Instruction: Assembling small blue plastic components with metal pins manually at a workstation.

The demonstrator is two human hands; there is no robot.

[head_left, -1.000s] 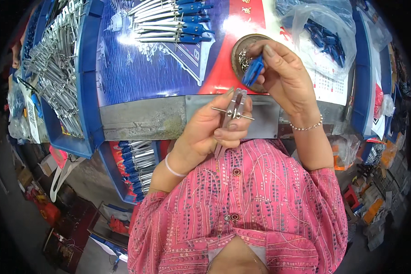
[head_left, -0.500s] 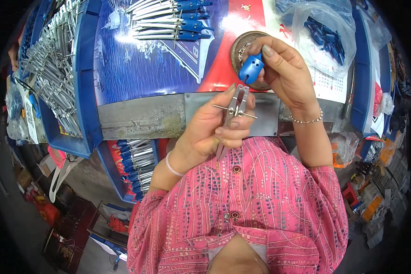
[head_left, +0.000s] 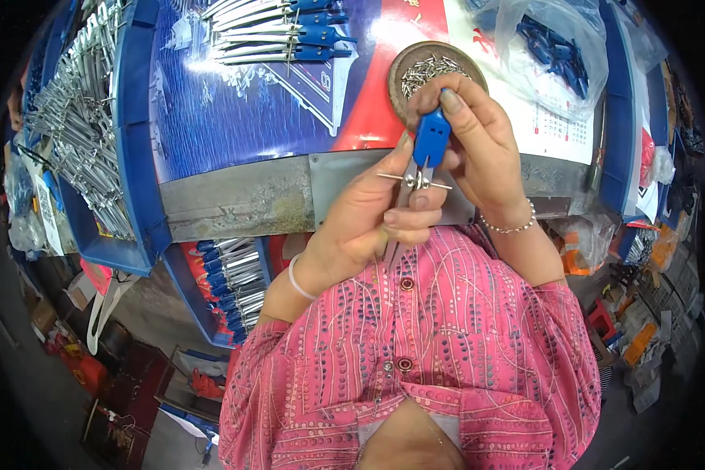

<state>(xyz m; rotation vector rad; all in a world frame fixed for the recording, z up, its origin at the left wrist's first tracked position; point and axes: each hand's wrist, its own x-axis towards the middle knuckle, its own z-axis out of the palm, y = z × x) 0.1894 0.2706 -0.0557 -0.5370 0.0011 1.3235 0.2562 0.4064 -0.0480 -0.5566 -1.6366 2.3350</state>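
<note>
Near the table's front edge, my left hand [head_left: 376, 205] is closed round a pair of flat metal legs [head_left: 398, 205] with rivets and a thin pin crossing them. Above it, my right hand [head_left: 478, 137] pinches a blue plastic cap [head_left: 431, 139] with small holes by its upper end. The cap's slotted lower end sits over the tops of the metal legs; how far they reach inside is hidden. Behind my right hand stands a round bowl [head_left: 395, 86] of small metal pins [head_left: 431, 72].
Finished-looking blue-headed metal pieces [head_left: 282, 35] lie on the table's far side. At left, a blue bin [head_left: 141, 133] holds metal legs. A clear bag [head_left: 517, 63] of blue parts lies far right. Below the table edge, another blue bin [head_left: 200, 301] holds blue-headed pieces.
The blue cap has come down over the tops of the metal legs, which stood just below it before. My left hand has shifted slightly right, and the cap now stands more upright.
</note>
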